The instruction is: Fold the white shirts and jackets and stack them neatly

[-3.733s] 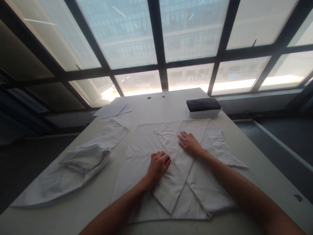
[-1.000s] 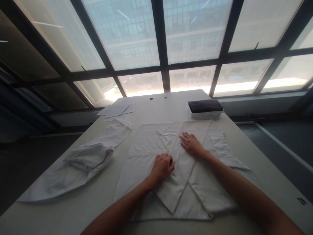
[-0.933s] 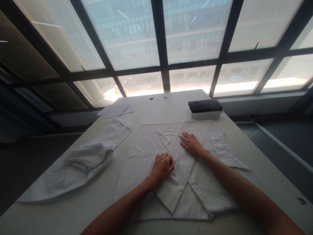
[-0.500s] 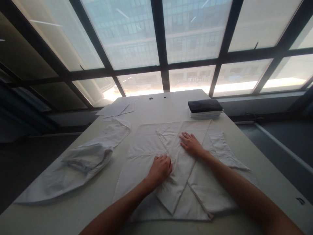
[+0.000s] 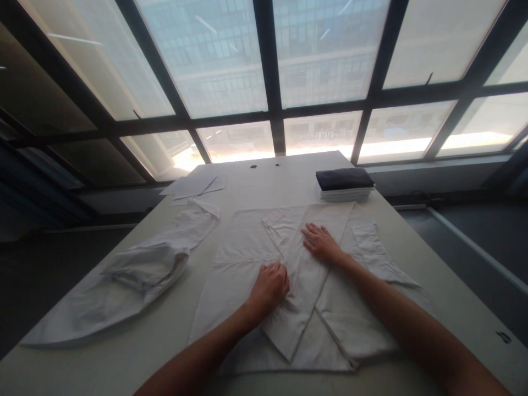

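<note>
A white garment (image 5: 243, 291), looking like a coat or jacket, lies spread and partly folded on the table in front of me. A long strip of it, like a sleeve, runs slanting across its middle. My left hand (image 5: 270, 283) rests on this strip with its fingers curled into the cloth; the fingertips are hidden. Farther up and to the right, my right hand (image 5: 322, 242) lies flat on the fabric, palm down and fingers stretched out. Creases show around both hands.
Another white cloth piece (image 5: 136, 275) lies crumpled along the table's left side. Behind it are loose papers (image 5: 193, 186). A dark folded item (image 5: 345, 179) tops a white stack (image 5: 346, 193) at the back right. The white table (image 5: 264, 184) reaches toward the large windows.
Both hands stay in the same places on the garment. Only the camera view has shifted very slightly.
</note>
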Tool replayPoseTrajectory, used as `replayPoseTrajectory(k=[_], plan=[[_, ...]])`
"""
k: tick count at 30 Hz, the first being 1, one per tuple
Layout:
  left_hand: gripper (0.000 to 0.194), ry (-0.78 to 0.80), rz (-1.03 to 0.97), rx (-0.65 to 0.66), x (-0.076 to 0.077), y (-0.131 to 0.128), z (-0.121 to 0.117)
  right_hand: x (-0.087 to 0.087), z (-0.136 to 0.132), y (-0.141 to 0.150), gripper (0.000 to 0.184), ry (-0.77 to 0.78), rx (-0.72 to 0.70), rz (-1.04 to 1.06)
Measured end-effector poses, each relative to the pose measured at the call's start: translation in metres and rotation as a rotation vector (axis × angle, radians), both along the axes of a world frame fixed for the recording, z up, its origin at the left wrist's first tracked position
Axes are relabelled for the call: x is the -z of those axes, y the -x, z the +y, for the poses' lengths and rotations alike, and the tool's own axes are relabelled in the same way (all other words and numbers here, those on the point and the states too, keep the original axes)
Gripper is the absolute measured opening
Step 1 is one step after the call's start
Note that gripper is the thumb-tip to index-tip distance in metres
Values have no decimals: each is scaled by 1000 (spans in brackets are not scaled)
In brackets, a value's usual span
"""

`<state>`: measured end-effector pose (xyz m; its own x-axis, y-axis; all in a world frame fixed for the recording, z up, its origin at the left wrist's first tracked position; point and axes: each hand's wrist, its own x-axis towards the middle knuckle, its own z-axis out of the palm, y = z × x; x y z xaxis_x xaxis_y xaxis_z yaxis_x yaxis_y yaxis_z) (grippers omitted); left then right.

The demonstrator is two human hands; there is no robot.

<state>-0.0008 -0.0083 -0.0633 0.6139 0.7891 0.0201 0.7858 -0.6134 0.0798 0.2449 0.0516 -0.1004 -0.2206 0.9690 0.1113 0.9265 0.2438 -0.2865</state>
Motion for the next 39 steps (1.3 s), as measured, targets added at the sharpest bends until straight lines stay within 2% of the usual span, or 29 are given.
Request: replayPoseTrajectory(k=[12,15,19,21,23,30,39], plan=[[9,-24,11,-79,-6,-1,-8,0,0,0,55,5,7,-5],[13,-26,-95,29,-6,0,-7,0,0,1,55,0,7,-2],[33,46,-276,303,3,0,-5,-1,0,1,55,7,11,-3],[42,85,-266,396,9,1,-3,-1,-1,0,55,6,10,-5],[48,113,-218,433,13,2,-2,-1,-1,0,55,0,7,-6],[65,117,-137,421,16,5,-3,1,0,0,54,-8,12,4],[55,15,-118,315,12,2,-5,0,-1,0,55,-1,12,2]])
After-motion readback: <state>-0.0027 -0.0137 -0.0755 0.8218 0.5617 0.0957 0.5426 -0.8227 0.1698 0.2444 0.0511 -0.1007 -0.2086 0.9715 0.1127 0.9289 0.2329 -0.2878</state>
